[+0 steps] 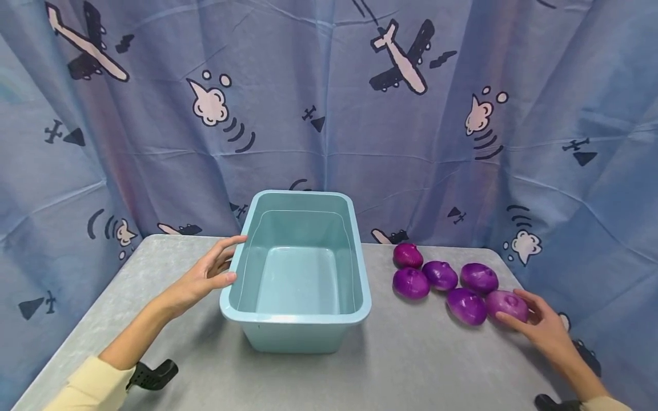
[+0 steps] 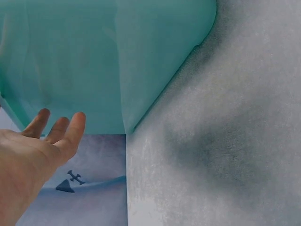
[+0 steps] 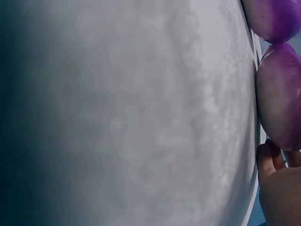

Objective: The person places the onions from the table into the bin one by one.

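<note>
A light blue plastic tub (image 1: 295, 334) stands upright on the table. At its left rim my left hand (image 1: 197, 279) has its thumb and index fingertip right at the edge; the other fingers reach along the outer wall, relaxed. From the left wrist, the fingers (image 2: 73, 132) overlap the tub's side (image 2: 70, 61). Far to the right, my right hand (image 1: 547, 328) holds a paler red onion (image 1: 506, 305) between thumb and fingers. In the right wrist view, part of that hand (image 3: 282, 193) shows below an onion (image 3: 280, 103).
Several shiny red onions (image 1: 466, 306) lie grouped between the tub and my right hand. The grey table (image 1: 411, 365) ends at the back against a blue curtain (image 1: 329, 114) printed with planes. Black wrist straps (image 1: 154, 377) sit on both forearms.
</note>
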Available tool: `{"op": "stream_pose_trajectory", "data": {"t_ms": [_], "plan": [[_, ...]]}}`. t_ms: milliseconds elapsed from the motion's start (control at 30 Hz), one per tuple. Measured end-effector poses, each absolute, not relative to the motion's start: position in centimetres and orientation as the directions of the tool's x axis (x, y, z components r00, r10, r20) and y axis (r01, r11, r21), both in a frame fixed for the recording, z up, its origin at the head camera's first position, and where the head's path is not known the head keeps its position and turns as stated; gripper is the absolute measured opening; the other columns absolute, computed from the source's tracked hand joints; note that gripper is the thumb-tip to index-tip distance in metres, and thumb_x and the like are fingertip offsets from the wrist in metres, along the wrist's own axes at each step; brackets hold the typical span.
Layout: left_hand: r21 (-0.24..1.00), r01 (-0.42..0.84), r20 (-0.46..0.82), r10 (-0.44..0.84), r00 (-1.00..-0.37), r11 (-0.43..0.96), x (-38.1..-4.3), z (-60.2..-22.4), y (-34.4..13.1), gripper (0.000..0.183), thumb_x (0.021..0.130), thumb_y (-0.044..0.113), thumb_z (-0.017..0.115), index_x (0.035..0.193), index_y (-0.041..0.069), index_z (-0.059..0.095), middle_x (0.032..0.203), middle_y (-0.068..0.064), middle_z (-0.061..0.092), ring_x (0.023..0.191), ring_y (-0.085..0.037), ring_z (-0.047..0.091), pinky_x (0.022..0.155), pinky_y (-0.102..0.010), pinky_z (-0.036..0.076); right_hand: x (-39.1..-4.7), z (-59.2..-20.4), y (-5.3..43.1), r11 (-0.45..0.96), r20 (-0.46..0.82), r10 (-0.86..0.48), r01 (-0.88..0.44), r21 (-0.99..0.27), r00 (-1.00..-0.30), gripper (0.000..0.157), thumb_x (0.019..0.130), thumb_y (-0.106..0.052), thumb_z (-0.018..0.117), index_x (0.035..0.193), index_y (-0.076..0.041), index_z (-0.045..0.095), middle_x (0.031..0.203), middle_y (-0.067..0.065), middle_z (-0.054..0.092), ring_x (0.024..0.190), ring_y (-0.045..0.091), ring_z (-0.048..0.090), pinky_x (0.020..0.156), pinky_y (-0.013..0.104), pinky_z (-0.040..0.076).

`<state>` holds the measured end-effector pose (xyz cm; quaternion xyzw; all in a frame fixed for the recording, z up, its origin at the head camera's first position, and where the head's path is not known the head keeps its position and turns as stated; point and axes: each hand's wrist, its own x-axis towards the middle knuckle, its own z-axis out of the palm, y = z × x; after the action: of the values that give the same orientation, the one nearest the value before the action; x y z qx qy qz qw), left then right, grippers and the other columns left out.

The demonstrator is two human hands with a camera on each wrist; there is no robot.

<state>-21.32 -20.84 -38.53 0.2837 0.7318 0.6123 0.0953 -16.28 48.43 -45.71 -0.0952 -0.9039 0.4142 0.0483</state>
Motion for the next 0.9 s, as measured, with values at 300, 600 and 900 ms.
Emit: {"op": "stream_pose_trajectory", "data": {"t_ms": [300,600,900], "plan": [[0.944,0.314,0.221,0.52,-0.825,0.097,-21.3,-38.0,-20.9,0.064,0.102,0.017,0.058,0.16,0.017,0.03,0.158,-0.019,0.03,0.143,-0.045,0.026,0.106,-0.058,0.032,-16.5,-45.9,48.8,0.663,0.044,0.254,0.141,-0.735,-0.966,0.092,0.094,-0.041,0.075,0.154,0.009,0.026,0.146,0.041,0.032,0.125,0.058,0.039,0.063,0.012,0.04],[0.947,0.313,0.245,0.476,-0.845,0.069,-21.9,-38.0,-20.7,0.058,0.102,0.01,0.057,0.156,0.007,0.036,0.159,-0.017,0.033,0.146,-0.04,0.023,0.111,-0.044,0.033,-16.1,-45.2,49.2,0.635,0.097,0.298,0.122,-0.763,-0.95,0.082,0.093,-0.039,0.076,0.154,-0.002,0.037,0.145,0.03,0.04,0.128,0.037,0.045,0.073,0.004,0.038],[0.943,0.316,0.238,0.442,-0.865,0.109,-22.3,-38.1,-20.5,0.056,0.102,0.011,0.059,0.154,0.01,0.04,0.16,-0.01,0.032,0.147,-0.035,0.023,0.109,-0.045,0.034,-15.9,-42.7,48.9,0.49,0.216,0.265,-0.062,-0.869,-0.94,0.059,0.092,-0.016,0.079,0.146,-0.022,0.054,0.117,-0.019,0.052,0.098,-0.012,0.051,0.074,0.007,0.045]]}}
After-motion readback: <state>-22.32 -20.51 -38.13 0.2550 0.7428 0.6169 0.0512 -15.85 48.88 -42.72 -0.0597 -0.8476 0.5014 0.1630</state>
